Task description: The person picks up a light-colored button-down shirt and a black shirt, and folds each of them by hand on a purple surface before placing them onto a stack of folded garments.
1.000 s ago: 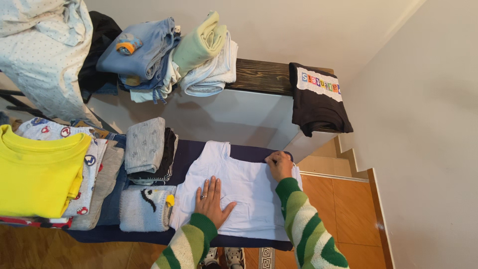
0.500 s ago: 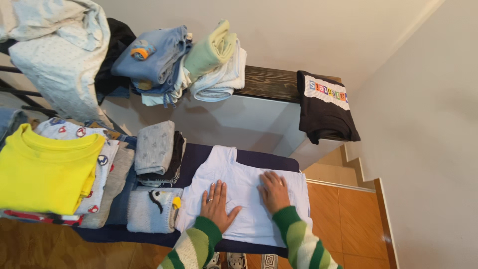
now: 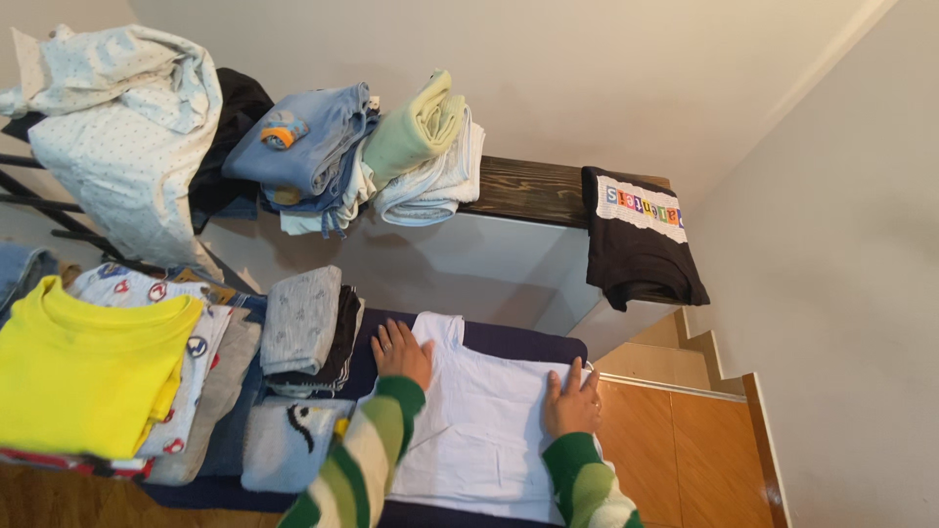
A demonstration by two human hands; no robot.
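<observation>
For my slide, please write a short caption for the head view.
Both hands, left hand and right hand, press flat on a white garment.

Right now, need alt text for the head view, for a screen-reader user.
Two hands in green-and-cream striped sleeves press flat on a white garment spread over a dark navy board: left hand at its upper left corner, right hand at its right edge. Folded clothes are stacked to the left, topped by a yellow shirt.
</observation>
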